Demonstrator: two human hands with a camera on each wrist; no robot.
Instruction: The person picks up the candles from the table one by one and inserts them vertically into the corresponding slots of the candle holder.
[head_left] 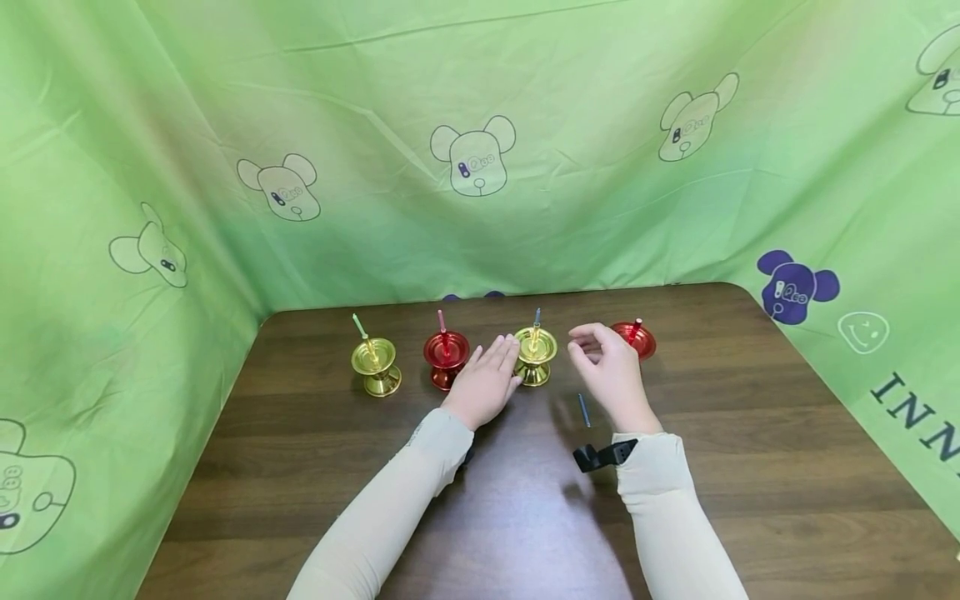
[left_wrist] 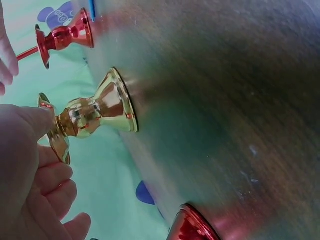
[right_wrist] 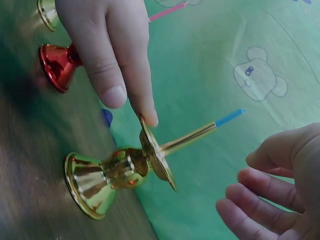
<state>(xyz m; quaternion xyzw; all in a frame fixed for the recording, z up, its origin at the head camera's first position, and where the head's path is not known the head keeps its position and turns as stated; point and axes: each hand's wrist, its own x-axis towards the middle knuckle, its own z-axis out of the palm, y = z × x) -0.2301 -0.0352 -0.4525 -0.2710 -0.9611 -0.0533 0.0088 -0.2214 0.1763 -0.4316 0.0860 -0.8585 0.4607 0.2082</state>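
Note:
My left hand [head_left: 486,390] reaches to the left side of a gold candlestick [head_left: 534,372], its fingers extended. In the right wrist view, a fingertip [right_wrist: 148,116] of that hand touches the rim of the dish. A thin blue candle [right_wrist: 230,117] stands in the candlestick's tube. To the right of the candle is my right hand [head_left: 611,375], fingers loosely bent and holding nothing. Partly behind it stands a red candlestick [head_left: 643,340]. A loose blue candle [head_left: 584,410] lies on the table just left of the right hand.
A red candlestick [head_left: 446,354] with a pink candle [head_left: 441,322] stands left of the middle. Farther left is a gold candlestick [head_left: 382,382] holding a tilted green candle [head_left: 360,325]. All are on a brown wooden table [head_left: 300,467], with a printed green cloth [head_left: 360,242] behind.

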